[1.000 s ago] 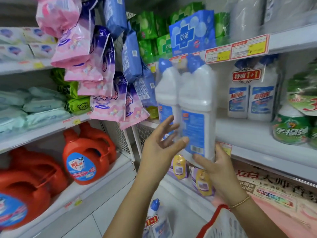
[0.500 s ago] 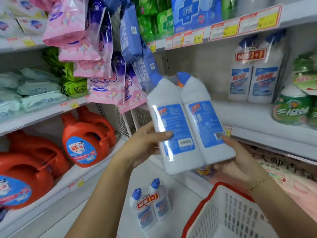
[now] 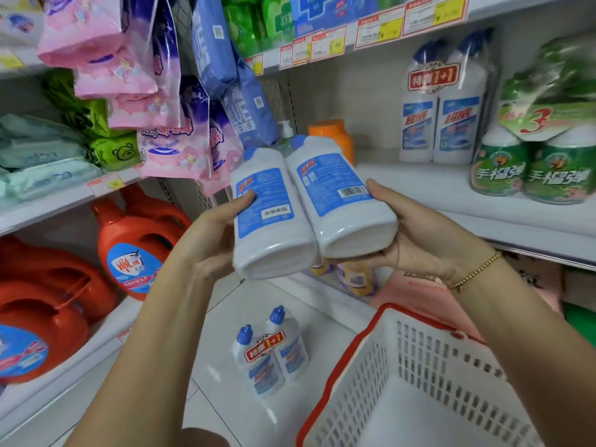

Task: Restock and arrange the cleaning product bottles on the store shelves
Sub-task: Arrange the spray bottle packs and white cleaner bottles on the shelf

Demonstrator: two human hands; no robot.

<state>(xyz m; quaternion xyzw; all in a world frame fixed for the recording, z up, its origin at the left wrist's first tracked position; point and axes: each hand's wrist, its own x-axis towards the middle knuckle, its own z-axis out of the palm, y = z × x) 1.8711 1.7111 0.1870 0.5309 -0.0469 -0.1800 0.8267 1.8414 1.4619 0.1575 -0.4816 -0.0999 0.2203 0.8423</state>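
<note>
Left grip (image 3: 206, 243) and right grip (image 3: 422, 243) clutch the cleaner twin-pack (image 3: 309, 208); orange-lidded jar (image 3: 332, 137) and second twin-pack (image 3: 445, 124) sit on the shelf (image 3: 419, 182) behind.

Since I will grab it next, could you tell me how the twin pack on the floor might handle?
Probably stiff: the twin pack looks like two hard plastic bottles banded together. Likely heavy for its size, if full. It stands tall and narrow, so a nudge near the top may tip it.
</note>
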